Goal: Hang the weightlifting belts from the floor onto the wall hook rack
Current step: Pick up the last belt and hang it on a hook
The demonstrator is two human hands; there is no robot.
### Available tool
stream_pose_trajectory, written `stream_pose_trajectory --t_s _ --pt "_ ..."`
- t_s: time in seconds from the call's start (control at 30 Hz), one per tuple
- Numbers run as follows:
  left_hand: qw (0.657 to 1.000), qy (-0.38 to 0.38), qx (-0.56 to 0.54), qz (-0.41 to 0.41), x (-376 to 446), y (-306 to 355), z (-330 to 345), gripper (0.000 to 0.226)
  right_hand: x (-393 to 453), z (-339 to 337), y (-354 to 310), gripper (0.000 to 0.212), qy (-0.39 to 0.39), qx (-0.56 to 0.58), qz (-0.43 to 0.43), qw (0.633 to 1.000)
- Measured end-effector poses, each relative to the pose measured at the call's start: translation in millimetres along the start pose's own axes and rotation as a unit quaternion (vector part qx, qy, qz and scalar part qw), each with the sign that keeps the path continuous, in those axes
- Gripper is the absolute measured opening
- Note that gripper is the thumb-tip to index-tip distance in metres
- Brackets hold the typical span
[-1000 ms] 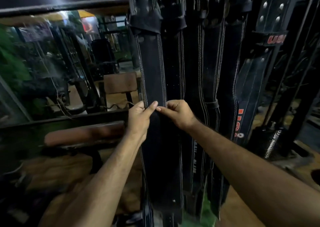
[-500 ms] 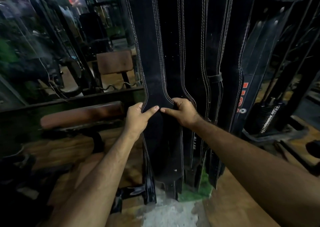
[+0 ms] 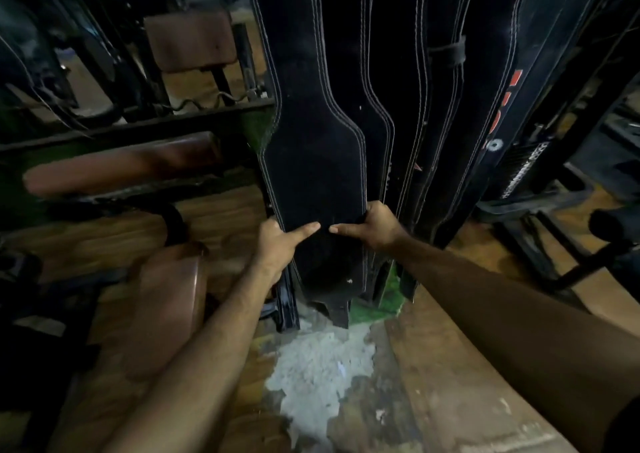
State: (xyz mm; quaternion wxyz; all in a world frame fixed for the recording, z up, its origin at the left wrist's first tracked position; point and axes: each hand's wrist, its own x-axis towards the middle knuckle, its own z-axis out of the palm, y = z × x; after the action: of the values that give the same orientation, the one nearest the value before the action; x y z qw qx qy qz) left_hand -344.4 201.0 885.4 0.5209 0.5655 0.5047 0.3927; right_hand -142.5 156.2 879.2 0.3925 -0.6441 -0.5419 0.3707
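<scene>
Belt (image 3: 313,162) tops cut off; fingers (image 3: 366,214) perhaps behind.

The floor (image 3: 450,376) is worn wood planking with a pale bare patch (image 3: 318,366) in the near middle. A black metal frame (image 3: 540,245) stands on it at the right, a brown padded bench (image 3: 166,307) at the left.

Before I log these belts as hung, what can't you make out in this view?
- Hook rack: cut off by the head view's top edge.
- Front belt: its buckle end is out of frame.
- Fingers of left hand and right hand: hidden behind that belt.
</scene>
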Motion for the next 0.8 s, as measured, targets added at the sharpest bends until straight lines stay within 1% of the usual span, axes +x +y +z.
stream_pose_trajectory --t_s 0.1,0.17,0.3,0.37,0.43,0.5,0.53,0.67,0.7,0.8 --pt "0.999 -0.006 0.017 -0.03 4.8 -34.6 3.7 0.038 -1.9 14.6 27.7 0.053 -0.01 -0.014 0.026 1.0" --pt "0.999 -0.01 0.022 -0.045 5.7 -56.3 4.0 0.037 0.4 28.0 47.6 0.059 -0.009 -0.025 0.035 0.999" --pt "0.997 -0.012 0.039 -0.066 8.7 -103.6 6.9 0.032 5.1 54.3 84.3 0.069 -0.001 0.002 0.059 0.998" --pt "0.996 -0.011 0.044 -0.078 9.9 -130.3 7.3 0.036 5.7 70.6 105.2 0.063 0.004 0.017 0.067 0.998" --pt "0.996 0.002 0.042 -0.081 10.9 -155.6 8.9 0.04 7.2 85.8 122.6 0.056 0.0 0.042 0.079 0.996" --pt "0.996 0.005 0.049 -0.08 13.3 -177.0 11.4 0.041 8.9 98.8 142.6 0.066 0.018 0.05 0.085 0.995" --pt "0.996 0.001 0.053 -0.077 13.8 -187.4 11.9 0.041 8.0 103.4 152.3 0.07 0.015 0.052 0.088 0.995" --pt "0.995 -0.023 0.072 -0.064 5.5 -229.9 15.8 0.046 -6.2 119.7 195.2 0.074 -0.019 0.028 0.128 0.991" --pt "0.995 -0.028 0.07 -0.072 0.3 -237.1 18.4 0.045 -12.3 122.2 203.9 0.07 -0.029 0.031 0.153 0.987" --pt "0.993 -0.021 0.075 -0.091 -10.3 -253.5 29.2 0.04 -29.0 128.5 226.2 0.043 -0.026 0.067 0.22 0.973"
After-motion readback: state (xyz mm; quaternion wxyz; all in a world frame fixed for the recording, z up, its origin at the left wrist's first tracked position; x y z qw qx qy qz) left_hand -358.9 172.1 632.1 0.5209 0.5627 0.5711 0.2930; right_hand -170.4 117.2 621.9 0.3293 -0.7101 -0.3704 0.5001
